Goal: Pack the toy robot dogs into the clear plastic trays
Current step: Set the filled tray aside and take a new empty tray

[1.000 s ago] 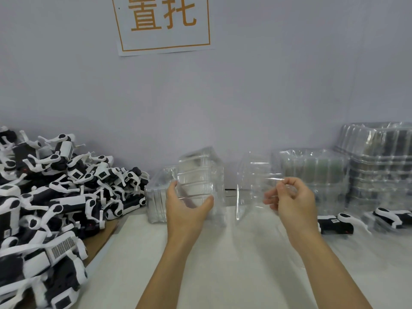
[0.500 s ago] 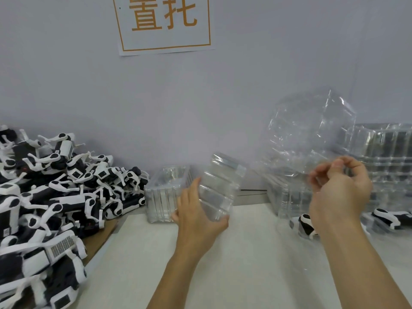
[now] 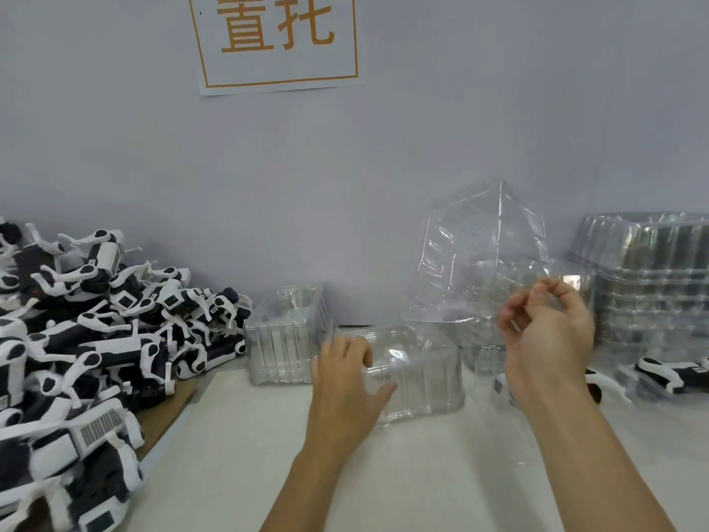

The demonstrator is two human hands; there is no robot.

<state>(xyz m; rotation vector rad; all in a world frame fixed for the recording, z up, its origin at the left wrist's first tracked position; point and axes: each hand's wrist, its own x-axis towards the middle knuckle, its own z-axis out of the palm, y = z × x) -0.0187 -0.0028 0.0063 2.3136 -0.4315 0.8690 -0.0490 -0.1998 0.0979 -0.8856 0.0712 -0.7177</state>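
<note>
Left hand (image 3: 347, 372): fingers curled round a clear tray (image 3: 418, 372) sitting on the white table (image 3: 238, 455).
Right hand (image 3: 548, 335): pinching a second clear tray (image 3: 479, 263), held tilted above the table.
Toy robot dogs (image 3: 88, 339): big black-and-white heap at far left; none packed into either tray.
Far right: tall tray stack (image 3: 652, 286).
Wall: sign (image 3: 276, 36), orange characters.

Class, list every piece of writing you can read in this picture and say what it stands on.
"置托": large orange characters inside an orange border on the white paper sign stuck to the wall; its top is cut off by the frame.
Small labels on some toy robot dogs: too small to read.
</note>
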